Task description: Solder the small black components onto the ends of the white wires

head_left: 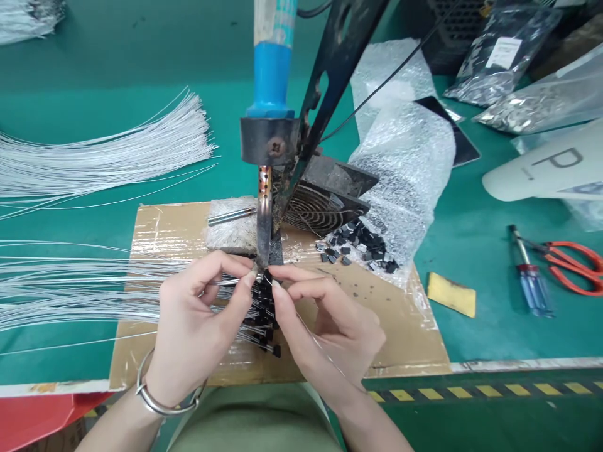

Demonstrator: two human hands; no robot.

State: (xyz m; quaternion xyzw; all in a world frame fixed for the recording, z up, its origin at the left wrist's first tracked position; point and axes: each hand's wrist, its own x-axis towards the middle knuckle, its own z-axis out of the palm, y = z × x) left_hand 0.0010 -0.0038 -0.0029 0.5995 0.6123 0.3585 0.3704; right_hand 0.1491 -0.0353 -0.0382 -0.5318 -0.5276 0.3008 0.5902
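Observation:
A blue-handled soldering iron (272,78) is clamped upright with its tip pointing down between my hands. Right at that tip, my left hand (202,320) is closed, thumb and forefinger pinching the end of a thin white wire; a small shiny metal bit shows at the fingertips. My right hand (330,320) is also closed, pinching a fine strand of solder wire (325,351) that trails back over the palm to the wrist. Beneath the hands lie several white wires with small black connectors (268,339) at their ends, partly hidden by my fingers.
A cardboard sheet (400,339) covers the bench under the iron's black metal bracket (339,56). Behind are a small fan (325,201), loose black connector housings (365,242) and bubble wrap (405,144). A wire bundle (117,154) lies left; a yellow sponge (451,294), screwdriver (532,282) and red-handled pliers (572,267) right.

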